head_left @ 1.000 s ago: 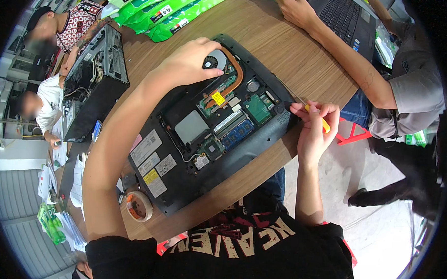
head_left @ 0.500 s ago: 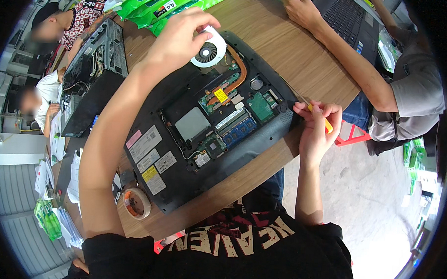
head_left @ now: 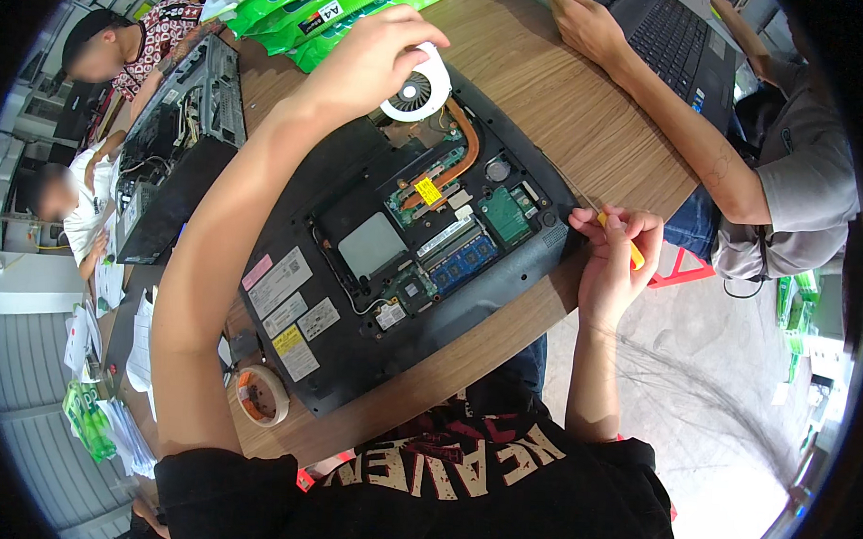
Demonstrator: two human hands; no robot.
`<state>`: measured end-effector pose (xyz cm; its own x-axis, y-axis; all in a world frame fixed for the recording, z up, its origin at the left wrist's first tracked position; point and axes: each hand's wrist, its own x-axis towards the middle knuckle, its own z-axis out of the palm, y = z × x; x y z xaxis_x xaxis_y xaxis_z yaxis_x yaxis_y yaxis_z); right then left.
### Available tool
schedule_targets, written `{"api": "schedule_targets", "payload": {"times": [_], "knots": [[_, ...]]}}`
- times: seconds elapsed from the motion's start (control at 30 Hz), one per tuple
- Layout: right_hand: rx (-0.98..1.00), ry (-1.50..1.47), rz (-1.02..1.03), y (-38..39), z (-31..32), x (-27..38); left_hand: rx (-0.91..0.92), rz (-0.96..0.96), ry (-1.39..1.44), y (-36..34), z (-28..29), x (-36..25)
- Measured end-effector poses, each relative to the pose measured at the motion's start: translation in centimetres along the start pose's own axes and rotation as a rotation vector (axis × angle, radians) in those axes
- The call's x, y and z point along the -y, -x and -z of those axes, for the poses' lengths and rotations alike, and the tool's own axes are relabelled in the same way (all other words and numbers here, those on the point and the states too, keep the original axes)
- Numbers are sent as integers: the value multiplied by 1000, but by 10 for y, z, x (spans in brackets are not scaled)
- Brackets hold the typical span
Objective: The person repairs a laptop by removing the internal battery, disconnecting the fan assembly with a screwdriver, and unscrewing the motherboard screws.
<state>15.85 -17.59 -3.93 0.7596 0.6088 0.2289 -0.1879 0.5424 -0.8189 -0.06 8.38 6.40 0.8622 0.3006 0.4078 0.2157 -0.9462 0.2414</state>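
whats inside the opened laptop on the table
Inside the laptop show green circuit boards, a copper pipe and a silver plate. The left hand and white fan cover the far corner.

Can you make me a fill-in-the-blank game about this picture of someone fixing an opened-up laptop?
1. The left hand lifts a round white ____ above the open laptop.
2. The right hand holds a tool with a ____ handle at the laptop's edge.
3. A roll of ____ lies on the wooden table beside the left arm.
4. The curved pipe inside the laptop is ____ coloured.

Missing words: fan; yellow; tape; copper
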Motion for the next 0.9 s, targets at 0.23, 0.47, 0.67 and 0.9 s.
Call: {"api": "schedule_targets", "payload": {"times": [0.23,0.47,0.67,0.9], "knots": [[12,-2,1,-1,0,0,108,364,226,30,-24,28],[5,37,-5,-1,0,1,96,387,278,36,-30,22],[6,36,-8,-2,0,0,36,332,343,32,-42,27],[-10,67,-12,-3,-1,0,38,350,417,36,-38,38]]}}
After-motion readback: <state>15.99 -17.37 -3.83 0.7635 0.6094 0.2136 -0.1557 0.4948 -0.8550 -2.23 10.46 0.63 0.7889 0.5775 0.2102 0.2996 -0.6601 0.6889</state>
